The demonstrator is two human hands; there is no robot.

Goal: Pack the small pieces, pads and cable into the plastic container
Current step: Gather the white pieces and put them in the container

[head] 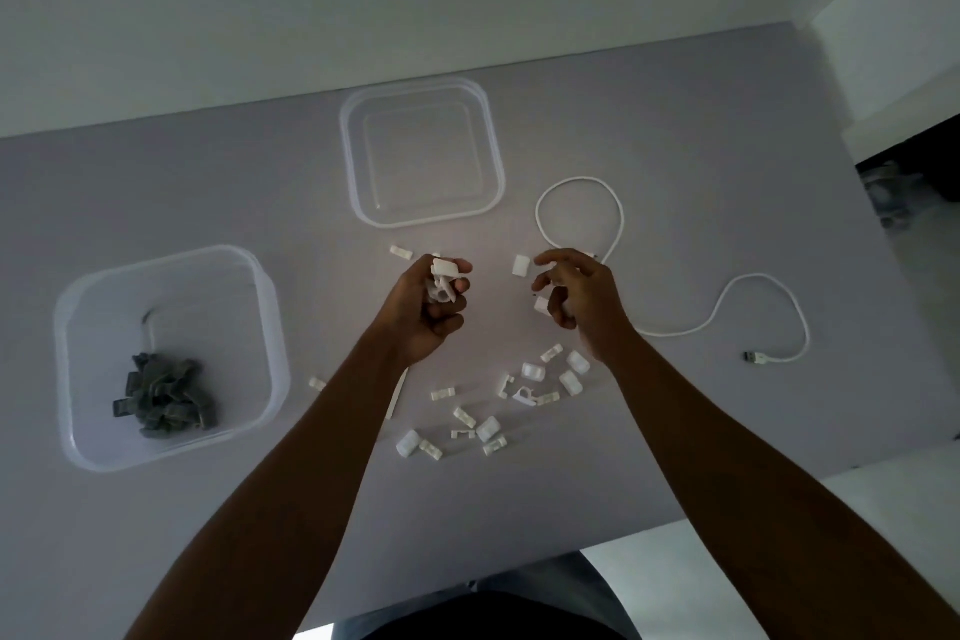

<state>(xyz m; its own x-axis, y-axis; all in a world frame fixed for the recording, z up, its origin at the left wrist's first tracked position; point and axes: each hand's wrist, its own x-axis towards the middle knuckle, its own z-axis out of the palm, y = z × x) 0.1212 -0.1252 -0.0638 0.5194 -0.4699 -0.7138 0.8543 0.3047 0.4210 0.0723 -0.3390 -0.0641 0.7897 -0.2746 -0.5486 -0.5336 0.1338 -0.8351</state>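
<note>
Left hand [434, 307] clenched around several small white plastic pieces [443, 282]; right hand [576, 294] pinching one white piece [543, 305]. Clear square plastic container [358, 156] lies beyond both hands; white cable [618, 218] loops right.

Grey worktop [675, 130] is carrying everything: a clear plastic container [171, 359] sitting well left of the left grip [434, 307], a clear lid [422, 151] lying just beyond both grips, a white cable [618, 224] looping past the right grip [571, 288], and small white pieces [488, 429] lying scattered nearer than them.
</note>
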